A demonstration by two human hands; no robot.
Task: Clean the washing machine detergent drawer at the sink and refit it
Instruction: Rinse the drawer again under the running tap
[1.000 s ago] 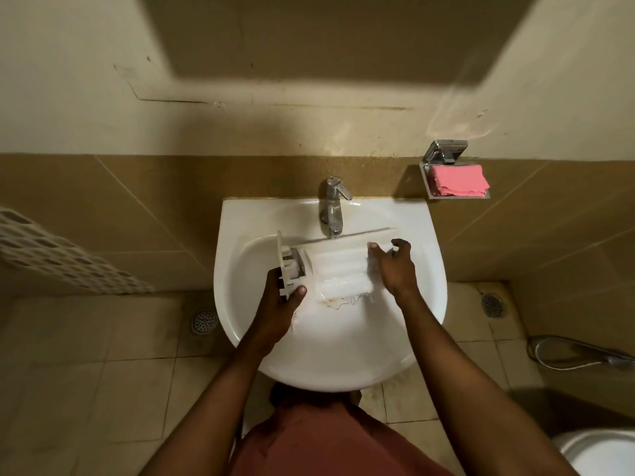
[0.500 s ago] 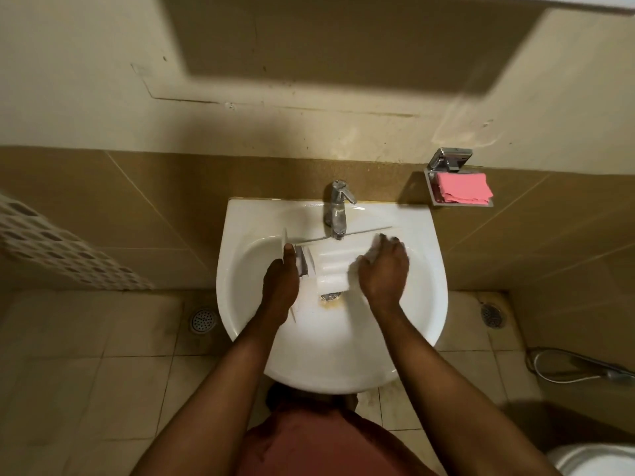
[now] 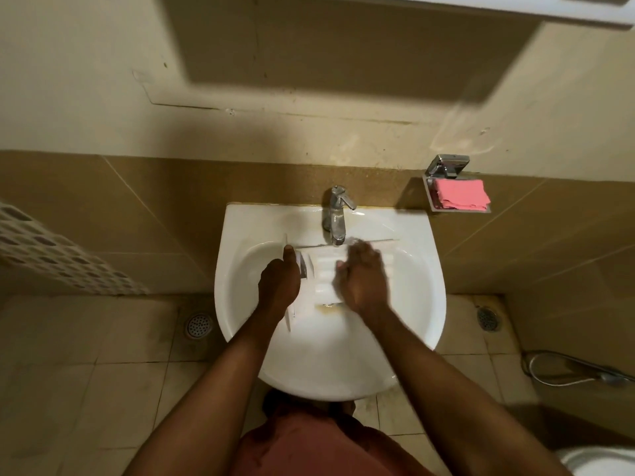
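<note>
The white detergent drawer point(image 3: 323, 273) lies across the white sink point(image 3: 422, 304), just below the chrome tap point(image 3: 335, 214). My left hand point(image 3: 280, 281) grips the drawer's front panel at its left end, thumb up along the panel. My right hand point(image 3: 364, 280) lies blurred over the drawer's right half, fingers bent down onto its compartments. I cannot tell whether that hand holds anything. The hands hide much of the drawer. A brownish stain shows in the basin below the drawer.
A metal wall dish point(image 3: 457, 197) with a pink cloth point(image 3: 462, 197) hangs right of the sink. Floor drains point(image 3: 197, 326) sit on both sides. A spray hose point(image 3: 577, 372) lies at the right, and a white toilet rim point(image 3: 604, 462) shows bottom right.
My right hand has slid from the drawer's far right end onto its middle and keeps moving there. The left hand has turned the front panel edge-on. The camera has tilted up a little.
</note>
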